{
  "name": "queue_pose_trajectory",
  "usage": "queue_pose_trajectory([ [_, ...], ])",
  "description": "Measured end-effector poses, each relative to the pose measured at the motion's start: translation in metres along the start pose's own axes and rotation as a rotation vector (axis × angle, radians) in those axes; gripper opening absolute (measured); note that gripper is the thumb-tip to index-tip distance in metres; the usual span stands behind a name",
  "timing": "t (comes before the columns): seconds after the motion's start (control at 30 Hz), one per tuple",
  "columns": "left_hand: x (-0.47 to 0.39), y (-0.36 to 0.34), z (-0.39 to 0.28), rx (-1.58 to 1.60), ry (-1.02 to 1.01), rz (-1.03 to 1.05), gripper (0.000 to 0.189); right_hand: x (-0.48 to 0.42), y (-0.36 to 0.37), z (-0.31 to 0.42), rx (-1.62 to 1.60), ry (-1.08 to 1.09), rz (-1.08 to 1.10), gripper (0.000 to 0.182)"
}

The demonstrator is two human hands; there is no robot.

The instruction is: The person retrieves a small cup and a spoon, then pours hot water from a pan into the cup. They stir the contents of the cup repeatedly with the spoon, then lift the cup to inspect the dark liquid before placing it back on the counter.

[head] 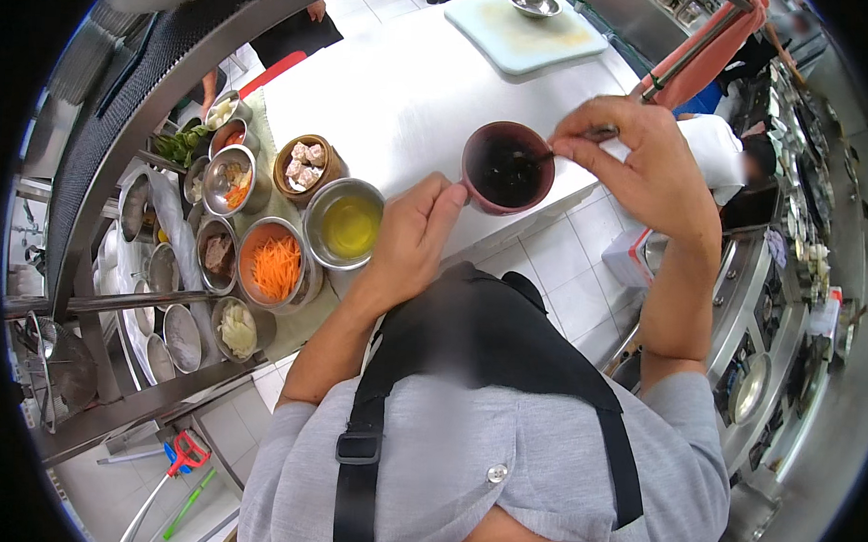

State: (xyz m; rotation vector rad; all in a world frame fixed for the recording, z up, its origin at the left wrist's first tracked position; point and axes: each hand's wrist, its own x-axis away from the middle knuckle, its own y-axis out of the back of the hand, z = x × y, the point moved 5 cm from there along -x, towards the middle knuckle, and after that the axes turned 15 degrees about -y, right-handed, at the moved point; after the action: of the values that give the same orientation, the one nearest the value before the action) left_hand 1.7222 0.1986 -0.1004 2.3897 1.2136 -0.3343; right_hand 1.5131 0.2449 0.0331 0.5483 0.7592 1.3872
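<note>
My left hand point(417, 234) grips the handle of a dark red cup point(508, 167), which holds a dark liquid with small pale bits or glints on it. Between the thumb and fingers of my right hand point(635, 160) is a thin metal utensil, probably a spoon; its lower end reaches into the cup at the right rim and is hidden there. Left of my left hand stands a steel bowl of yellow liquid point(351, 226). Beside it are a bamboo steamer point(280, 167) with several dumplings and a steel container of shredded carrot point(276, 268).
A white cutting board point(514, 41) with a small steel bowl point(535, 2) lies on the far part of the white table point(383, 76). Several steel containers of ingredients line the left side. At the right are a stove point(749, 382) and a person in white point(714, 155).
</note>
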Motion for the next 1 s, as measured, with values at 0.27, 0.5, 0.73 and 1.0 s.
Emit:
queue_pose_trajectory([
  [0.27, 0.004, 0.004, -0.010, 0.033, 0.029, -0.040, 0.033, 0.009, -0.014, 0.020, 0.012, 0.097, 0.094, 0.013],
  [0.5, 0.017, 0.010, -0.008, 0.001, -0.025, -0.047, 0.035, -0.005, -0.017, 0.002, -0.088, -0.093, 0.048, 0.012],
  [0.73, 0.019, 0.013, -0.004, -0.048, -0.034, -0.073, 0.037, 0.007, -0.028, 0.017, -0.014, 0.066, 0.233, 0.012],
  [1.0, 0.023, 0.020, -0.003, -0.055, 0.050, -0.096, 0.033, -0.011, -0.027, -0.007, -0.173, -0.076, 0.151, 0.014],
])
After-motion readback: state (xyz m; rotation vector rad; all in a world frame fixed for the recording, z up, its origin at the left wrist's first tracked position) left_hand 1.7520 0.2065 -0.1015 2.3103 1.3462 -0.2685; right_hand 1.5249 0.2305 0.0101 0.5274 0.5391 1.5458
